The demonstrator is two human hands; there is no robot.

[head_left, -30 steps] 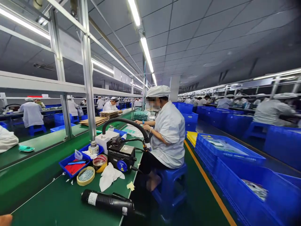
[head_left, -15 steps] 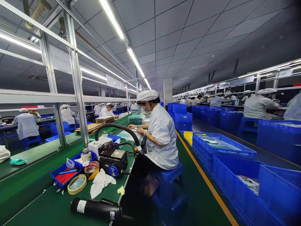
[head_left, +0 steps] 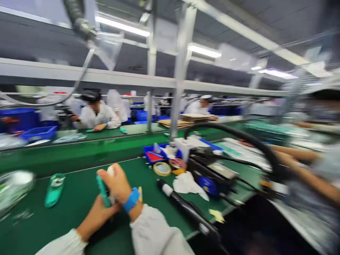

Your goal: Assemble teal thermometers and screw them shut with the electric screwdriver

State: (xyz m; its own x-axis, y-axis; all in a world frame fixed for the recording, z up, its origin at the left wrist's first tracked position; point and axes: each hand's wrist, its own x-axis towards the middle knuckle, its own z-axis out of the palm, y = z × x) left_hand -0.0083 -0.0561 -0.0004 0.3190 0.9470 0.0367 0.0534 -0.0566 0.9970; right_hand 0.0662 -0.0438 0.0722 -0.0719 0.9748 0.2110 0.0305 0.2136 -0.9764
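Both my hands are together over the green bench, closed around a narrow teal plastic piece (head_left: 103, 189) that stands tilted between them. My left hand (head_left: 97, 214) grips it from below and the left. My right hand (head_left: 118, 184), with a blue wristband (head_left: 131, 199), wraps its upper part; a small white bit shows among those fingers, too blurred to name. Much of the piece is hidden by the fingers. To the left, a similar teal shell (head_left: 55, 190) with a white and dark part on it lies on the bench. A black electric screwdriver (head_left: 180, 205) lies to the right.
Clear plastic bags (head_left: 16, 189) lie at far left. Rightward are a blue tray (head_left: 148, 161), a tape ring with small metal pieces (head_left: 162, 169), a white cloth (head_left: 190, 186), and a black unit (head_left: 212, 173) beneath an arching hose (head_left: 239, 132). A co-worker's arm (head_left: 300, 170) is at right.
The view has swung left and down. My two hands, closed on the teal piece, now show, as does the teal shell on the near bench. The screwdriver lies farther right in view.
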